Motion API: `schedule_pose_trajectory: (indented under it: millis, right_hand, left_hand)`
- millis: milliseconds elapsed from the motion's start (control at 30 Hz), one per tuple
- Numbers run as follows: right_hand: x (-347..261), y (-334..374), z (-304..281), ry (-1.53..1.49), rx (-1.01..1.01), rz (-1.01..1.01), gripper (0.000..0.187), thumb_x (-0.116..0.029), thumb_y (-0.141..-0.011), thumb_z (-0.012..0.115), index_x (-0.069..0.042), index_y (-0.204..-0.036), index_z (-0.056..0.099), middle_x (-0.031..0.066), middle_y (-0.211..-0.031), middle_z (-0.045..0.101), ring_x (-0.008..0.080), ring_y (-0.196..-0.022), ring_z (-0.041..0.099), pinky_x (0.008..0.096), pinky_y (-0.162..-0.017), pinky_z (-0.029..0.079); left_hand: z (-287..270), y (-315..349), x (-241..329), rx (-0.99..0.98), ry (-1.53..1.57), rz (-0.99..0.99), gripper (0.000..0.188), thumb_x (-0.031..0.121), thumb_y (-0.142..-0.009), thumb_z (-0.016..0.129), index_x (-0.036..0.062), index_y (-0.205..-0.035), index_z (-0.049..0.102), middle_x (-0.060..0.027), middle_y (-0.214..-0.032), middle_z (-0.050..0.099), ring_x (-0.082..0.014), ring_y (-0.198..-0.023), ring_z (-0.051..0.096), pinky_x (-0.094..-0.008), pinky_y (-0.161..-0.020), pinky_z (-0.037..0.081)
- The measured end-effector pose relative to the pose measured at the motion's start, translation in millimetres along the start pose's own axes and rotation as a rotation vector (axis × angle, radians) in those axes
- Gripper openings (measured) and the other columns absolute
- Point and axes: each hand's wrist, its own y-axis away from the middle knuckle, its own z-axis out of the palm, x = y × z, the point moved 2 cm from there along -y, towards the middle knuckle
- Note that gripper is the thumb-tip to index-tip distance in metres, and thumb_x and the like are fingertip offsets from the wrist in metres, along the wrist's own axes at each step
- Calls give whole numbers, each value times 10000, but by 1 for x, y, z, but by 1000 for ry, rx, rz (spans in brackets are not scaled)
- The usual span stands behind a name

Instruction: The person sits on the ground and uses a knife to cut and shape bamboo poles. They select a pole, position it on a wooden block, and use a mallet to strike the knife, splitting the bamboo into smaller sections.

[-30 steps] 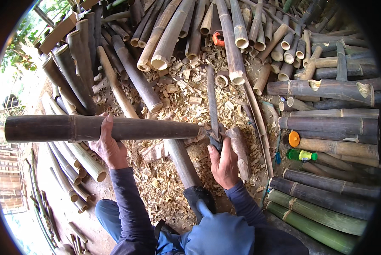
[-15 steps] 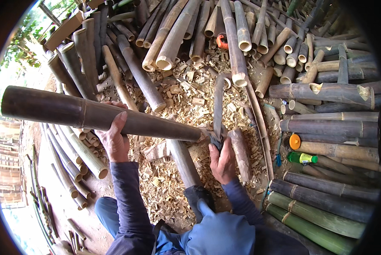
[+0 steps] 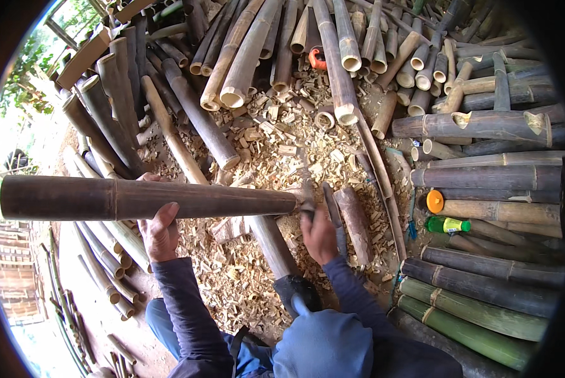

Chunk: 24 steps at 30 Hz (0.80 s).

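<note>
A thick dark bamboo pole (image 3: 213,201) lies almost level across the view, its wide end at the left. My left hand (image 3: 161,234) is closed round the pole from beneath, thumb on the near side. At the pole's narrow right end, my right hand (image 3: 321,234) grips the dark handle of a machete (image 3: 306,183). Motion blurs the blade, which points away from me by the pole's cut end; whether it touches is unclear. Below that end is a log block (image 3: 232,228), and a grey bamboo length (image 3: 271,246) runs toward my legs.
Wood chips (image 3: 263,151) cover the ground. A second dark blade (image 3: 334,211) and a short log (image 3: 354,225) lie right of my right hand. Stacked bamboo (image 3: 484,183) lines the right side, with a green bottle (image 3: 445,225) and an orange lid (image 3: 435,201). More poles (image 3: 200,113) lie ahead.
The pole's wide left end has dropped toward me, bringing it nearly level. My left hand moved slightly left and nearer. The machete's blade has swung leftward and lower, toward the cut end.
</note>
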Motion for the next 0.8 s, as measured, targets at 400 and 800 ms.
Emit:
schedule_pose_trajectory:
  millis: [400,800]
  right_hand:
    - [-76,6,-44,67,100,-221,328,-312,-1059,570,-9,-1086,448,249,-754,628,454,-668,659,487,-548,506]
    - [-60,-10,-34,74,44,-134,318,-265,-1050,597,19,-1140,485,261,-715,607,481,-698,650,494,-571,484]
  left_hand:
    - [19,15,-7,502,-67,161,350,62,-786,854,-1,-1083,681,-84,-1029,703,-179,-967,648,-360,-924,515]
    - [-8,-8,-16,143,68,108,517,33,-827,778,70,-1276,523,-101,-1148,638,-280,-1096,639,-489,-1033,506]
